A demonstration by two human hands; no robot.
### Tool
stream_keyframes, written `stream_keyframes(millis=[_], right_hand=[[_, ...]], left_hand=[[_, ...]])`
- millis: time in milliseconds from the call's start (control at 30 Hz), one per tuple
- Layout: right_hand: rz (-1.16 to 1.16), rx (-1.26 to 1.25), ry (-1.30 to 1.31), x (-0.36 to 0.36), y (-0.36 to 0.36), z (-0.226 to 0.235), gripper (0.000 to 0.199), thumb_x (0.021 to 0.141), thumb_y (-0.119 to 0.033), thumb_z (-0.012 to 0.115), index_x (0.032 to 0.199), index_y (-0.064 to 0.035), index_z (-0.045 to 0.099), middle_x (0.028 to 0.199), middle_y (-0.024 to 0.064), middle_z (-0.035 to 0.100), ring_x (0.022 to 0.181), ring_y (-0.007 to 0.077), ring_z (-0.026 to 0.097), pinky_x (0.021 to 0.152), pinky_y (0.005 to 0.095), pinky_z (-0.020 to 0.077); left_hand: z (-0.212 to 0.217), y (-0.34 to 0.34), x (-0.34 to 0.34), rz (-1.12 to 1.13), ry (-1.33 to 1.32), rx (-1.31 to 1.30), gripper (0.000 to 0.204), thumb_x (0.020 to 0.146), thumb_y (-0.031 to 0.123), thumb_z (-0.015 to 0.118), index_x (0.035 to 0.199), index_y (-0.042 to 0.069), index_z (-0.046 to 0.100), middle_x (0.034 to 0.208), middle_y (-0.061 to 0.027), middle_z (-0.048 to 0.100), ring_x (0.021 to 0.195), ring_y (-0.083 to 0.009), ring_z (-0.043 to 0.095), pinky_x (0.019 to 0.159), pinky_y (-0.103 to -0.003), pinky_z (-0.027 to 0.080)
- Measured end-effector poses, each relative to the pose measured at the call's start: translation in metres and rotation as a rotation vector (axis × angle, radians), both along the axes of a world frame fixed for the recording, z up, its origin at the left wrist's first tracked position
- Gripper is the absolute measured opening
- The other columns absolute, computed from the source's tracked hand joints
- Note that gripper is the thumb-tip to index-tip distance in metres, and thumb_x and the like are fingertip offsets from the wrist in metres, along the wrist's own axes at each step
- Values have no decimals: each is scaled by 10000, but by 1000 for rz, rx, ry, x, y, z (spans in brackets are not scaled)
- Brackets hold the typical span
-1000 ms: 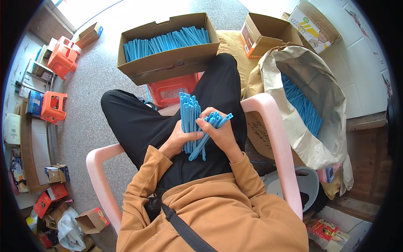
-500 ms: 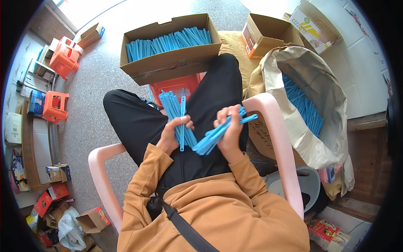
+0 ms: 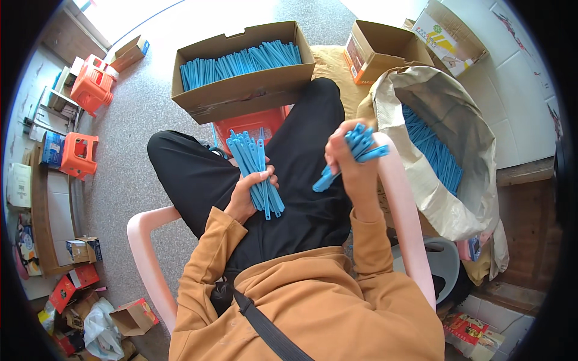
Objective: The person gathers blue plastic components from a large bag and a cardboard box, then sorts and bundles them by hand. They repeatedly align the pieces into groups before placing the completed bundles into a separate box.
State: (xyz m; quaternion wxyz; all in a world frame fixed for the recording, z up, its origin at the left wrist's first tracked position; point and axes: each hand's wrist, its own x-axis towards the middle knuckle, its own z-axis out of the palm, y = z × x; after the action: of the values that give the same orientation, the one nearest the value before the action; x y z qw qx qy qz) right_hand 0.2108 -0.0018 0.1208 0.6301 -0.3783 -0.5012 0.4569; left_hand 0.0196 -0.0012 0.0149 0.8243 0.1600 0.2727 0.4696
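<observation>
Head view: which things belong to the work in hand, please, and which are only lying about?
Likely part of the work:
- left-hand bundle of blue strips, in the left hand
- right-hand bundle, in the right hand
- carton of strips
- sack of strips

Apparently just lying about:
- orange stools at left
- white plastic bag

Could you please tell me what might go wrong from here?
The right hand holds its blue strips at uneven angles, so some might slip out. The left hand grips a fanned bundle, which might also shed strips. The right hand appears near the pink armrest and could bump it.
</observation>
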Motion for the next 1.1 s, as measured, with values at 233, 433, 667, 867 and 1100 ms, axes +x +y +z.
stream_keyframes(millis=[233,433,667,867,1100], right_hand=[[9,-313,-114,-15,-15,-78,131,819,-72,579,759,-44,466,573,12,479,477,80,499,462,191,395],[93,-60,-137,-22,-8,-53,191,795,-88,624,926,-12,508,591,11,512,472,75,509,442,185,389],[-2,-96,-16,-19,-12,-81,183,782,-45,608,928,-31,499,573,-9,472,418,69,445,393,178,332],[178,-77,41,-19,-17,-69,228,789,25,574,988,-27,475,572,7,486,439,81,486,423,194,387],[256,-10,-98,-18,-21,-66,316,748,16,622,1024,-19,473,657,40,561,571,84,549,523,189,426]], left_hand=[[4,-3,3,-100,176,222,463,682,114,660,1068,77,406,750,-31,480,705,-143,516,717,-299,434],[7,-5,1,-111,235,274,463,664,117,672,1044,71,412,733,-39,480,701,-155,515,688,-295,421],[12,-10,2,-124,281,332,461,649,94,683,1030,55,426,742,-55,497,684,-168,515,655,-289,420],[8,-10,0,-102,236,320,452,656,80,690,1033,34,445,768,-53,534,697,-151,552,645,-282,444],[9,-9,-1,-100,175,290,458,650,88,690,1030,40,439,764,-52,525,693,-157,546,654,-287,433]])
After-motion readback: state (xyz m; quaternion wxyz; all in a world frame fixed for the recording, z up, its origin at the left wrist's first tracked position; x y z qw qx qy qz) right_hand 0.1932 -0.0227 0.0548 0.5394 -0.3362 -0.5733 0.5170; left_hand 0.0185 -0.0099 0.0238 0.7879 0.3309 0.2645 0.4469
